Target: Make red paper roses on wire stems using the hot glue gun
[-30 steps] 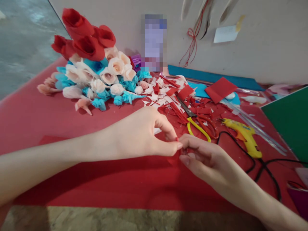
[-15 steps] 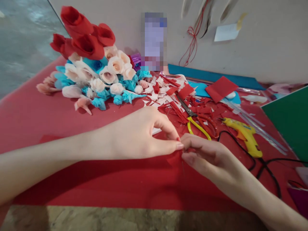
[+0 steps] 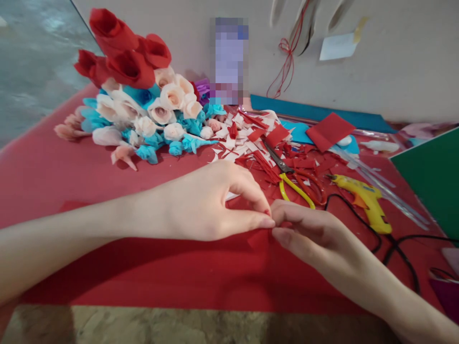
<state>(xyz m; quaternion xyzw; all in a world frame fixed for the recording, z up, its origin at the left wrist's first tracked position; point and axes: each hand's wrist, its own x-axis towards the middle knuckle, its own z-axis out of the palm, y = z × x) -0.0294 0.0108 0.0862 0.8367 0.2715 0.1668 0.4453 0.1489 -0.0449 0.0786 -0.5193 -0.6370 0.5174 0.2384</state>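
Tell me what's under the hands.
Red sheet lies under left hand and right hand. Both pinch a red paper piece; fingers cover most of it.

I count two hands, left hand [image 3: 208, 203] and right hand [image 3: 310, 234], one red piece [image 3: 260, 238], four red roses [image 3: 131, 69], one glue gun [image 3: 366, 200], one scissors [image 3: 287, 176].

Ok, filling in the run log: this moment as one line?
left hand: pinches red paper piece | right hand: pinches it too | scissors, glue gun: lying beyond
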